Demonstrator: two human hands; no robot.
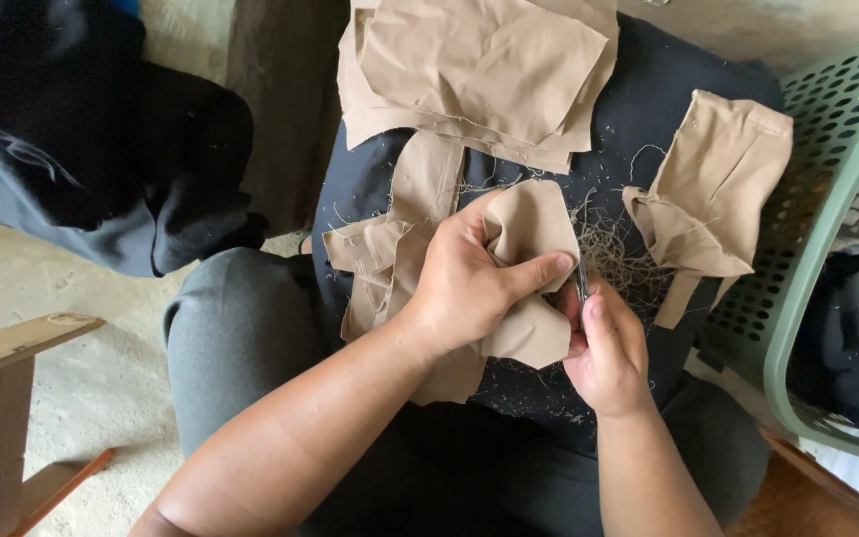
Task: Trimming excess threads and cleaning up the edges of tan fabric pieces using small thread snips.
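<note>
My left hand (469,283) grips a folded piece of tan cloth (539,214) over my lap, thumb stretched along its lower edge. My right hand (608,348) is closed around a small dark metal tool (581,283), whose tip touches the cloth by my left thumb. Both rest over a dark cloth (638,109) spread on my knees. A tangle of cut threads (613,254) lies just right of the hands.
A stack of tan fabric pieces (479,70) lies at the far end of the lap; another tan piece (713,189) to the right. A green perforated basket (827,199) holds dark cloth at right. Dark garments (82,139) are heaped at left, a wooden frame (12,348) lower left.
</note>
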